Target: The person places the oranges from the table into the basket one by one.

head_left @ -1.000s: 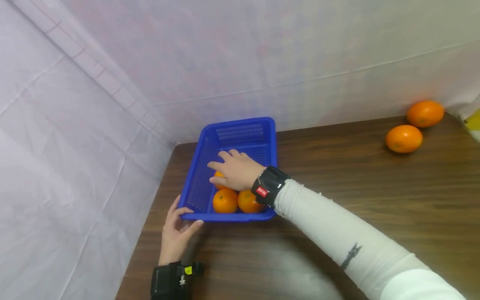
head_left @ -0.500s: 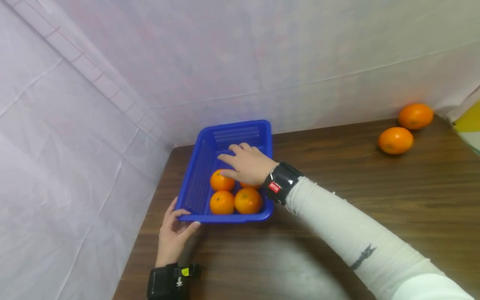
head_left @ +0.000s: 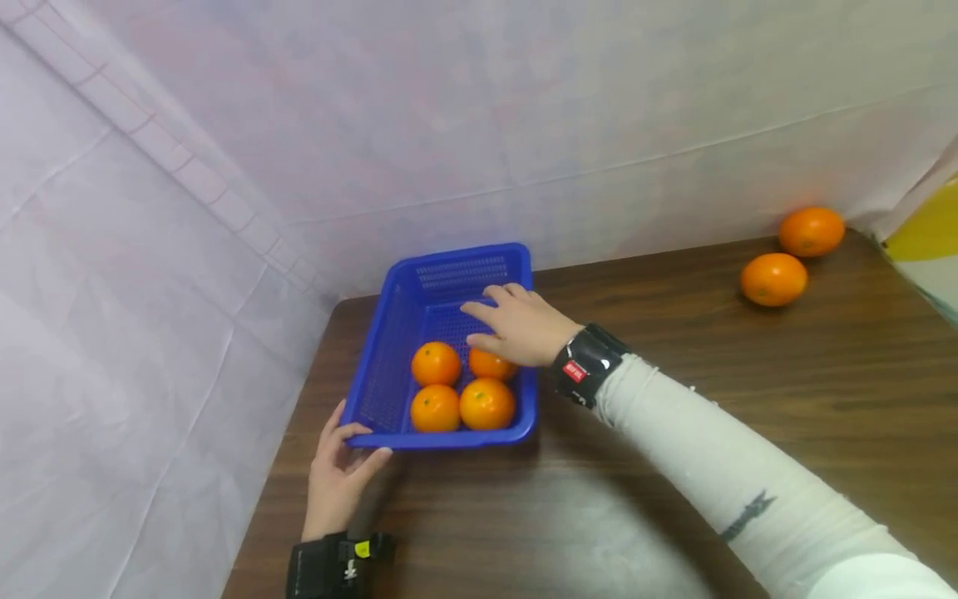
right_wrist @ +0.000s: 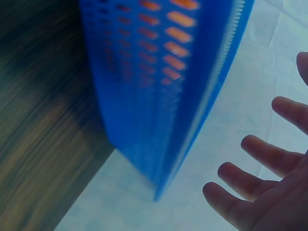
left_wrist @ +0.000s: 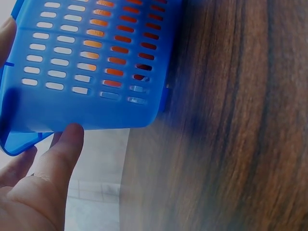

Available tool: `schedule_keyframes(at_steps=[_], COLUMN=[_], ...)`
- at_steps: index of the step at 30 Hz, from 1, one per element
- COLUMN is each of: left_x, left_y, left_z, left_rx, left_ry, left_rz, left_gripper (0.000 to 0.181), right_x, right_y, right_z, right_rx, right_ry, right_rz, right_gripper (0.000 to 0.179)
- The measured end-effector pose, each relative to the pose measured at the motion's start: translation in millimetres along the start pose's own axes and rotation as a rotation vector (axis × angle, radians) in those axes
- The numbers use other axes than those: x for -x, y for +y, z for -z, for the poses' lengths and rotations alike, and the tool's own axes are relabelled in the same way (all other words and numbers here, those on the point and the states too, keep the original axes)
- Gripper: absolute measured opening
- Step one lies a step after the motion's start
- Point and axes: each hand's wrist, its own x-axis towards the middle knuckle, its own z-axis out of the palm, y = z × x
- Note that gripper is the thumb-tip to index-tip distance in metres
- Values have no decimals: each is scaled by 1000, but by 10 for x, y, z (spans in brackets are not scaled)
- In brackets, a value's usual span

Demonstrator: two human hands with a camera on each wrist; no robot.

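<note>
Blue basket [head_left: 441, 440]: one, stood on the tabletop [head_left: 644, 316]; its long axis ran away from the person, far end near the pale sheet [head_left: 524, 125].
Oranges inside [head_left: 487, 403]: four, two by two, in the near half.
Left hand [head_left: 337, 481]: gripped the basket's near left corner.
Right hand [head_left: 527, 326]: fingers spread, held nothing, above the right side, partly hiding one orange.
Loose oranges [head_left: 774, 279]: two, lay just beside each other, far right, well apart from the basket.
</note>
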Motion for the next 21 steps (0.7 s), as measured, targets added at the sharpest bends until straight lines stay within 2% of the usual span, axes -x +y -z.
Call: schedule_keyframes(at_steps=[13, 21], left_x=[-11, -10], left_y=[9, -2], left_z=[73, 82], left_rx=[-54, -44], left_ry=[-5, -12], left_rz=[13, 28], left_gripper=[35, 35], right_x=[259, 408], right_y=[401, 663], right_z=[-96, -145], right_rx=[-51, -49], right_ry=[79, 102], right_rz=[-51, -98], right_gripper=[57, 57])
